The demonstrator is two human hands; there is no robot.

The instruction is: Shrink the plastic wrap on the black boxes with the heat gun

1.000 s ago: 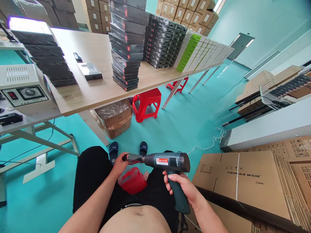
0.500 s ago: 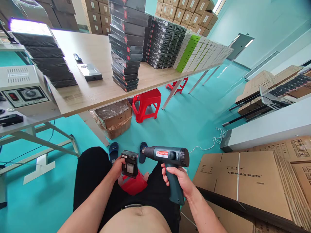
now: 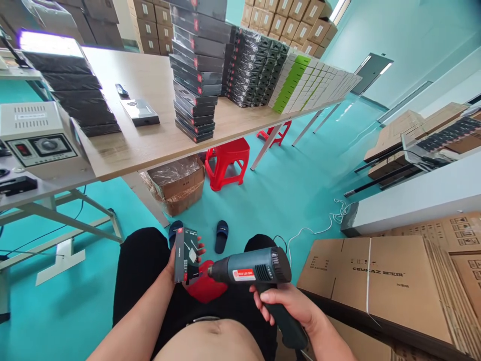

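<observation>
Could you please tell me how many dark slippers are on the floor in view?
2. One slipper is partly hidden behind the box in the left hand; the other slipper lies right of the box, beyond the heat gun. More could be hidden.

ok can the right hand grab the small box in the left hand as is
Probably not: the right hand is wrapped around the heat gun, so its grip is taken. The small box looks close by, held in the left hand, with the nozzle toward it.
</observation>
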